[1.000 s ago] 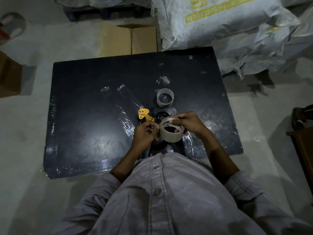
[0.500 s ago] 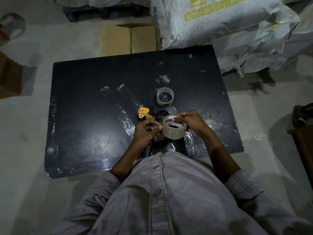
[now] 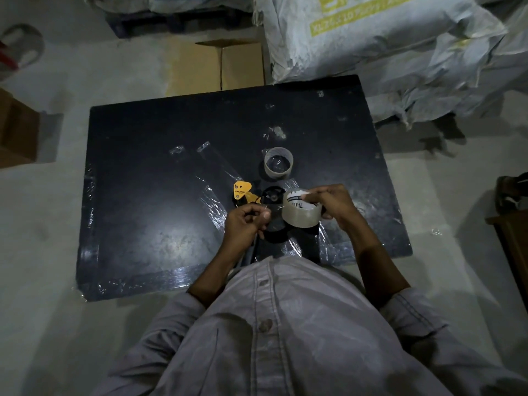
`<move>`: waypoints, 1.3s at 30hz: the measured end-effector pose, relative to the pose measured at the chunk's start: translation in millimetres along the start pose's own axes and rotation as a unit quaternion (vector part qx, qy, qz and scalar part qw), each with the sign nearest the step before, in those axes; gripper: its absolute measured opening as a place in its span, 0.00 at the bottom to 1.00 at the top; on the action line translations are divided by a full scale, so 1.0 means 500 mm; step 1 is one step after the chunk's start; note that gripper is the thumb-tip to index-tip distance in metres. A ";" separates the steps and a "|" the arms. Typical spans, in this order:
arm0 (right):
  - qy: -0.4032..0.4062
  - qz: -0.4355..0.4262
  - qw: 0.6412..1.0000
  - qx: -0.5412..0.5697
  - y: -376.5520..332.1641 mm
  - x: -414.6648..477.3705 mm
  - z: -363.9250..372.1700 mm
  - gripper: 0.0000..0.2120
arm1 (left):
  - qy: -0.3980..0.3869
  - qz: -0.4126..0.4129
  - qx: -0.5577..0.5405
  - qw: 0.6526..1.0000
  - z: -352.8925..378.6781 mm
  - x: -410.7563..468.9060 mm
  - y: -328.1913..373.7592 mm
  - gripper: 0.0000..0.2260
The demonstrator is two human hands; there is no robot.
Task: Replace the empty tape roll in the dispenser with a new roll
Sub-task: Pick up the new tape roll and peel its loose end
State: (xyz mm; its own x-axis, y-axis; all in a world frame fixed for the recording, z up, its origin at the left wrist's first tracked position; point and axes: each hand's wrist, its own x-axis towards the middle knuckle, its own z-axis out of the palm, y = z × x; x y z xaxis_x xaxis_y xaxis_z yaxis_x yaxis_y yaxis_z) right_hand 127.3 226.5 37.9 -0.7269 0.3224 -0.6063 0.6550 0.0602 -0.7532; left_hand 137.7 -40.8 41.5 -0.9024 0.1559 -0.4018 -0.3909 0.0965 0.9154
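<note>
My right hand (image 3: 333, 202) holds a full roll of clear tape (image 3: 300, 212), fingers hooked into its white core. My left hand (image 3: 247, 221) is pinched shut just left of the roll, apparently on the tape's loose end, which is too thin to see clearly. Under and between my hands lies the black and yellow tape dispenser (image 3: 258, 197) on the black table (image 3: 148, 195); its round hub shows bare. The empty core (image 3: 278, 162) stands upright on the table a little beyond the dispenser.
Strips of clear tape and plastic film (image 3: 213, 195) stick to the table. A flat cardboard box (image 3: 220, 65) lies past the far edge, large white sacks (image 3: 385, 44) at the far right, a brown box (image 3: 17, 132) to the left, and wooden furniture (image 3: 511, 241) to the right.
My hands have drawn apart a little: the right hand carried the roll rightward and tilted it, while the left hand stayed pinched near the dispenser.
</note>
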 end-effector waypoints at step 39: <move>-0.107 -0.147 0.982 0.042 -0.056 -0.054 0.015 0.19 | -0.090 -0.096 -0.290 0.948 -0.030 0.004 0.085 0.25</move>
State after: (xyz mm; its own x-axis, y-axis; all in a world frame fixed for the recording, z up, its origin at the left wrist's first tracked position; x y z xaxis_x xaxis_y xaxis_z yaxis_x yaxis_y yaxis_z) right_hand 127.1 209.1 73.3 -0.9150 0.0954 -0.3920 0.3969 0.0396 -0.9170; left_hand 116.4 -51.3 80.1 -0.7790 0.3604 -0.5131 -0.6263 -0.4077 0.6645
